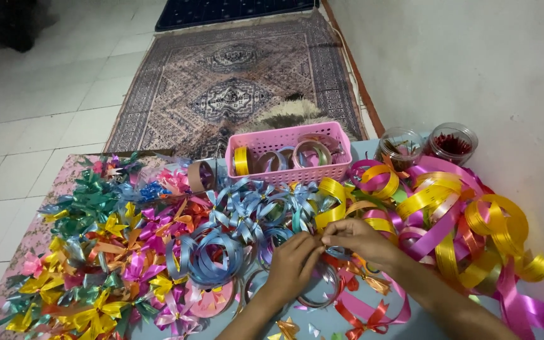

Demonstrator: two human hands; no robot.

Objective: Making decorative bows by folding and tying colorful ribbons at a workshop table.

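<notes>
I see my left hand point(294, 263) and right hand point(355, 238) meeting, fingers pinching a blue ribbon piece point(337, 252) close to shape it above the bench point(322, 321).

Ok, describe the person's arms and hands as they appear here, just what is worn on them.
Both are bare. The left hand and the right hand wear no gloves, and no rings or bracelets can be made out. Both forearms are uncovered as far as the bottom edge of the picture: no sleeve, watch or band shows. The fingernails look short and plain.
</notes>
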